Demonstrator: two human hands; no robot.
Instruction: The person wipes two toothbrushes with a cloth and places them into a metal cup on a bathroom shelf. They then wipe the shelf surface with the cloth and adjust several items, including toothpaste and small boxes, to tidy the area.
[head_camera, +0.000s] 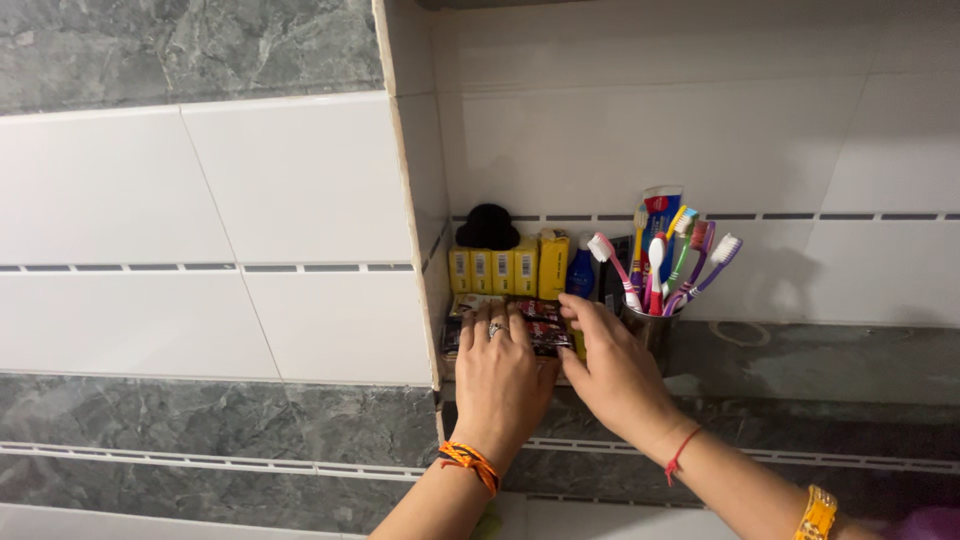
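Both hands, left hand (497, 378) and right hand (613, 372), rest flat with grip open on dark flat sachets (545, 328) beside the steel toothbrush cup (652, 328).

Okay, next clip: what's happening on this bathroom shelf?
A person has both hands on a tiled wall shelf. The left hand lies flat on a pile of dark sachets at the shelf's left end, and the right hand rests beside it, its fingers touching the same pile. Behind them a row of yellow boxes stands against the wall with a black object on top. To the right, a metal cup holds toothbrushes and a tube.
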